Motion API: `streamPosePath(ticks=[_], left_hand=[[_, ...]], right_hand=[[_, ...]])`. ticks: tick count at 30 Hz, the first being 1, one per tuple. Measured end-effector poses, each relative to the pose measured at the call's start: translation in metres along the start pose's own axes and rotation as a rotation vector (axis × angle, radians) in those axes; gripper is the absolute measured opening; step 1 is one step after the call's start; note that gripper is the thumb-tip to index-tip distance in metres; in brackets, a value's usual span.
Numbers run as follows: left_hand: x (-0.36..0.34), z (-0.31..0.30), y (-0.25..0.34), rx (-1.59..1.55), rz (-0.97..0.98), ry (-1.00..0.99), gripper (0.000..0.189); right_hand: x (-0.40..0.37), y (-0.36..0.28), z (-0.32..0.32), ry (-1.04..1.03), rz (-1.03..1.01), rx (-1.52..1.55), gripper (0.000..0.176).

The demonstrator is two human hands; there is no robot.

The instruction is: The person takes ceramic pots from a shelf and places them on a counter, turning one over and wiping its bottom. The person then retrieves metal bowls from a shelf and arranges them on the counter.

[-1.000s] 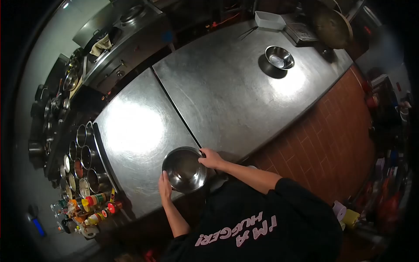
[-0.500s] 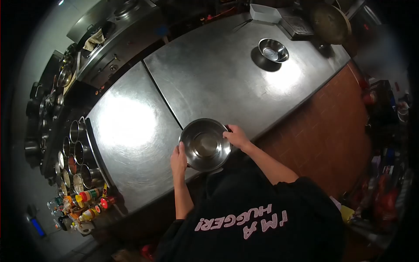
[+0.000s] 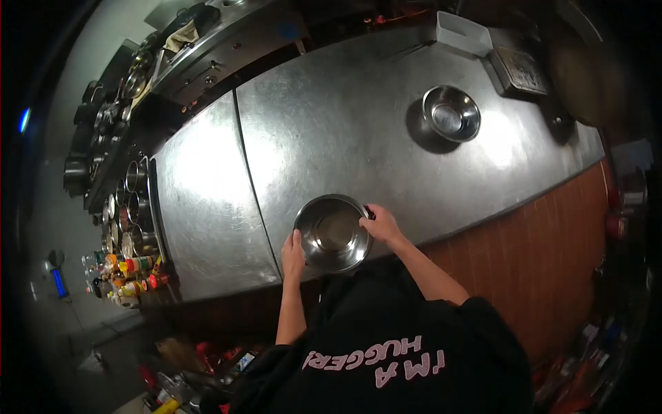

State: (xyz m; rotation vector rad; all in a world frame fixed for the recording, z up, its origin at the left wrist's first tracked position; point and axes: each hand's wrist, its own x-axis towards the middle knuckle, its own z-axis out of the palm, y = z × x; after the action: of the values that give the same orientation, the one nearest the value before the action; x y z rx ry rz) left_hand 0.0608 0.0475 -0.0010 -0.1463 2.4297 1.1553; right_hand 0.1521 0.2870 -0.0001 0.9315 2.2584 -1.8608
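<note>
A wide stainless steel mixing bowl (image 3: 336,257) is held between both hands at the near edge of the metal table (image 3: 338,138). My left hand (image 3: 294,255) grips its left side, thumb laid over the rim. On the opposite side my right hand (image 3: 380,224) has its thumb inside the rim and the fingers tucked beneath. The bowl's mouth faces up toward me, and its shiny inside shows a duller round bottom. Farther back on the right, a second steel bowl (image 3: 452,114) stands upright on the table, away from both hands.
A white plastic container (image 3: 463,34) and a dark rectangular tin (image 3: 518,72) stand at the back right. At the left end are several steel pots (image 3: 134,207) and condiment bottles (image 3: 127,272). A narrow seam (image 3: 249,165) crosses the tabletop. Tiled floor (image 3: 510,262) lies at the right.
My view has turned, so the table and the far bowl appear shifted. Both hands keep their hold on the mixing bowl, which sits slightly farther right in view.
</note>
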Motion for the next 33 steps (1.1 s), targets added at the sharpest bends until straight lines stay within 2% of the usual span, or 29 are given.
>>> streamPosePath(ticks=[1,2,4,5,6,8,10,12,14,17,18,20,22,24,25,27,28,30,31,33], left_hand=[[0.001,0.005,0.001,-0.039,-0.057,-0.011,0.054],[0.002,0.01,0.001,-0.005,0.066,0.015,0.056],[0.006,0.019,0.0,-0.016,0.067,0.038,0.057],[0.007,0.02,-0.001,-0.021,0.068,0.045,0.059],[0.012,0.019,-0.007,-0.071,0.019,-0.037,0.062],[0.019,0.02,-0.021,-0.097,0.011,-0.045,0.063],[0.013,0.025,-0.017,-0.181,-0.042,-0.031,0.064],[-0.004,0.025,0.012,-0.144,-0.024,-0.004,0.064],[-0.01,0.028,0.018,-0.105,-0.013,0.05,0.064],[-0.002,0.032,-0.002,-0.008,-0.021,0.155,0.062],[0.0,0.031,-0.003,-0.05,-0.056,0.103,0.061],[-0.004,0.031,0.001,-0.13,0.063,0.079,0.059],[-0.005,0.033,0.002,-0.101,0.06,0.108,0.059],[-0.008,0.034,0.005,-0.058,0.073,0.149,0.057],[-0.008,0.033,0.01,-0.06,0.063,0.166,0.057],[-0.013,0.028,0.021,-0.048,0.013,0.074,0.061],[0.003,0.036,-0.012,-0.06,0.021,0.093,0.067],[-0.003,0.033,-0.007,-0.053,-0.018,0.082,0.07],[-0.003,0.033,-0.001,-0.041,-0.042,0.062,0.073],[0.002,0.033,-0.008,-0.117,0.018,0.0,0.073]], right_hand=[[0.009,0.003,-0.009,-0.011,-0.012,-0.006,0.038],[0.017,0.006,-0.017,-0.085,-0.025,0.063,0.038],[0.033,0.011,-0.034,-0.169,-0.041,0.129,0.039],[0.044,0.009,-0.048,-0.135,-0.013,0.151,0.04],[0.055,0.009,-0.064,-0.099,0.014,0.172,0.04],[0.099,0.052,-0.081,0.158,-0.176,0.074,0.033],[0.124,0.064,-0.116,0.265,-0.256,-0.094,0.034],[0.155,0.081,-0.145,0.294,-0.214,0.141,0.038],[0.148,0.052,-0.182,0.177,-0.109,0.442,0.043],[0.15,0.049,-0.204,0.202,-0.124,0.385,0.047],[0.155,0.054,-0.209,0.209,-0.101,0.434,0.047],[0.16,0.058,-0.221,0.206,-0.075,0.529,0.046],[0.167,0.061,-0.235,0.214,-0.075,0.602,0.047],[0.17,0.062,-0.248,0.27,-0.094,0.568,0.049],[0.173,0.057,-0.254,0.323,-0.035,0.627,0.048],[0.178,0.065,-0.263,0.425,0.01,0.491,0.04],[0.178,0.068,-0.26,0.411,0.013,0.484,0.04],[0.167,0.065,-0.255,0.357,0.05,0.341,0.031],[0.158,0.066,-0.239,0.271,0.018,0.296,0.026],[0.123,0.048,-0.191,0.027,0.09,0.23,0.028]])
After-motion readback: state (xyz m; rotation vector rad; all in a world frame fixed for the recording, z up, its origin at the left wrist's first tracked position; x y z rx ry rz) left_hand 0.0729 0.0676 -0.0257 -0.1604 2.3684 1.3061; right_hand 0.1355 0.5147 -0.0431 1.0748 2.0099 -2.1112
